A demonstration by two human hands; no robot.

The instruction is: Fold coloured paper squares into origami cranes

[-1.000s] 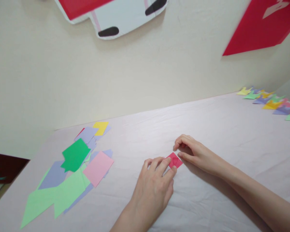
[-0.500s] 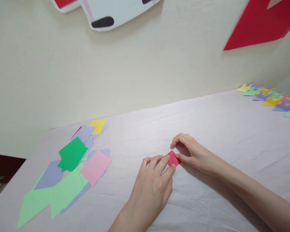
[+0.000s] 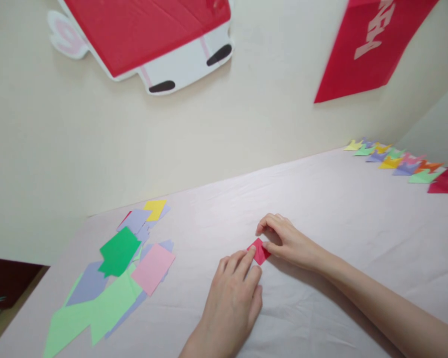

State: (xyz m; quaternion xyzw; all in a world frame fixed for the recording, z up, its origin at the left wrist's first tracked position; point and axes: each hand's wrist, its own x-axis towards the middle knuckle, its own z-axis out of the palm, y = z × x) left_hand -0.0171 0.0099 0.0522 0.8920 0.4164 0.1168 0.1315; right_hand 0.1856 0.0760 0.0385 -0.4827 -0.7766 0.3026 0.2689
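Note:
A small folded piece of red paper (image 3: 259, 251) lies on the pale tablecloth (image 3: 321, 219) near the middle of the table. My left hand (image 3: 234, 298) rests palm down just below and left of it, its fingertips pressed on the paper's left edge. My right hand (image 3: 285, 241) comes in from the right, fingers curled, pinching the paper's right corner between thumb and fingers. Part of the paper is hidden under both sets of fingers.
A loose pile of flat coloured paper sheets (image 3: 115, 278), green, lilac, pink and yellow, lies at the left of the table. A row of several folded paper figures (image 3: 403, 166) runs along the far right edge. Red and white decorations (image 3: 153, 40) hang on the wall.
The red paper looks smaller, with my fingers closing in on it. Both hands shifted slightly left, and the camera view tilted so more of the wall decorations shows.

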